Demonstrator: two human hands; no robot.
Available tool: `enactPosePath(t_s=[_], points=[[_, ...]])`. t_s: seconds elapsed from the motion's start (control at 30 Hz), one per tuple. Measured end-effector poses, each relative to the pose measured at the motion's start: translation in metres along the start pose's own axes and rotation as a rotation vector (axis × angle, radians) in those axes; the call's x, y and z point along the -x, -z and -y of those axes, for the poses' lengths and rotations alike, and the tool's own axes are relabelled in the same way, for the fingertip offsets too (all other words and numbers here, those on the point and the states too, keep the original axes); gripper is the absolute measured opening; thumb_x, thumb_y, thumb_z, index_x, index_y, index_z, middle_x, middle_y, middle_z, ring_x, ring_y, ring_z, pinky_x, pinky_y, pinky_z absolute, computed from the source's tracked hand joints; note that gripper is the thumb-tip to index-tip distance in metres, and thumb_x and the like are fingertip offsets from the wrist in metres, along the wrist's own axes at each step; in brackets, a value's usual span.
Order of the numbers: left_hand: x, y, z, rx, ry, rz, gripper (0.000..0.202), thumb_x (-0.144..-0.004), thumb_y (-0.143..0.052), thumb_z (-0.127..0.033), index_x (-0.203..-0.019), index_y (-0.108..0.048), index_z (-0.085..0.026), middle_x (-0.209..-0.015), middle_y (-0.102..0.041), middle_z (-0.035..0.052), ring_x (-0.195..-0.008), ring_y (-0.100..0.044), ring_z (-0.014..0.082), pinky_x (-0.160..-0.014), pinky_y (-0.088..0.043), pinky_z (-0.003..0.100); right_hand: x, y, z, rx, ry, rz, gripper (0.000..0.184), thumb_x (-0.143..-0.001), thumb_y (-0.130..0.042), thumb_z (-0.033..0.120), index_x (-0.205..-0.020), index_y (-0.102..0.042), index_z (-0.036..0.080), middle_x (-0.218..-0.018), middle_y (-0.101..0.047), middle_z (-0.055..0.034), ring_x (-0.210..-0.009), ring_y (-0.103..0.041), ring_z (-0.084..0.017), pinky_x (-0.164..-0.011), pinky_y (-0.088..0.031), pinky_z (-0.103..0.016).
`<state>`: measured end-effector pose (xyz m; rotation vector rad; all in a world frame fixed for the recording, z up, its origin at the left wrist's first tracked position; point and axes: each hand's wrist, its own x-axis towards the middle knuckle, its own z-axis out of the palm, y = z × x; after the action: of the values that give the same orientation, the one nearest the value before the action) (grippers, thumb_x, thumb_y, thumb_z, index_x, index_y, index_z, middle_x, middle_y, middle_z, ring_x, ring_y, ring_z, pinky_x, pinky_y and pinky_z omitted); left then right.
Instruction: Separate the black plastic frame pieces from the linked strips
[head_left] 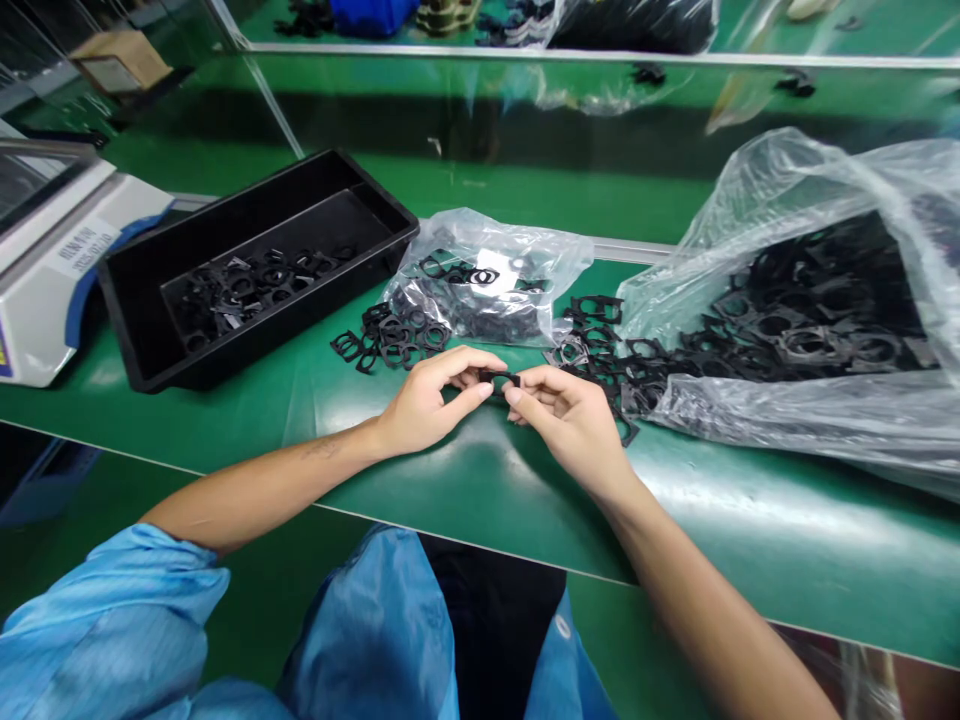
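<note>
Between my two hands is a small black plastic ring-shaped part (501, 379), held just above the green table. My left hand (431, 398) pinches its left end between thumb and fingers. At the other end, my right hand (566, 415) grips it the same way. The fingertips cover much of the part. Just beyond my left hand lies a loose pile of similar black parts (401, 335). More black frames (600, 345) spread over the table behind my right hand, running toward a large clear plastic bag (750, 410).
A black tray (289, 205) with several black parts stands at the left, beside a white and blue device (64, 250). A smaller clear bag (517, 245) holds black parts and a white label. Across the back runs a shelf edge (600, 57), with a blue bin (373, 15) above.
</note>
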<state>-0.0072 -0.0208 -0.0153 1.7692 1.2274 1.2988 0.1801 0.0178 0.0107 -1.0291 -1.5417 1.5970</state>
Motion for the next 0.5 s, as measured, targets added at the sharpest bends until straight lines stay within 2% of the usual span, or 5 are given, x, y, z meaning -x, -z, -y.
enactPosePath(t_s=[0.33, 0.5], points=[[-0.0005, -0.0008, 0.0015, 0.013, -0.009, 0.014, 0.016, -0.093, -0.064, -0.025, -0.106, -0.069, -0.016, -0.094, -0.073, 0.0044, -0.075, -0.066, 0.0111, -0.071, -0.056, 0.022, 0.0015, 0.0004, -0.0011, 0.037, 0.005, 0.022, 0.04, -0.077, -0.079, 0.056, -0.079, -0.063, 0.019, -0.07, -0.06, 0.0006, -0.061, -0.058, -0.013, -0.058, -0.049, -0.026], [-0.0006, -0.0006, 0.0025, 0.012, 0.023, 0.048, 0.014, -0.092, -0.064, -0.024, -0.103, -0.069, -0.017, -0.091, -0.073, 0.0042, -0.075, -0.066, 0.0122, -0.072, -0.056, 0.023, 0.0032, 0.0004, 0.0001, 0.113, 0.06, 0.035, 0.025, -0.085, -0.072, 0.042, -0.079, -0.065, 0.019, -0.07, -0.061, 0.0002, -0.063, -0.057, -0.013, -0.061, -0.049, -0.026]])
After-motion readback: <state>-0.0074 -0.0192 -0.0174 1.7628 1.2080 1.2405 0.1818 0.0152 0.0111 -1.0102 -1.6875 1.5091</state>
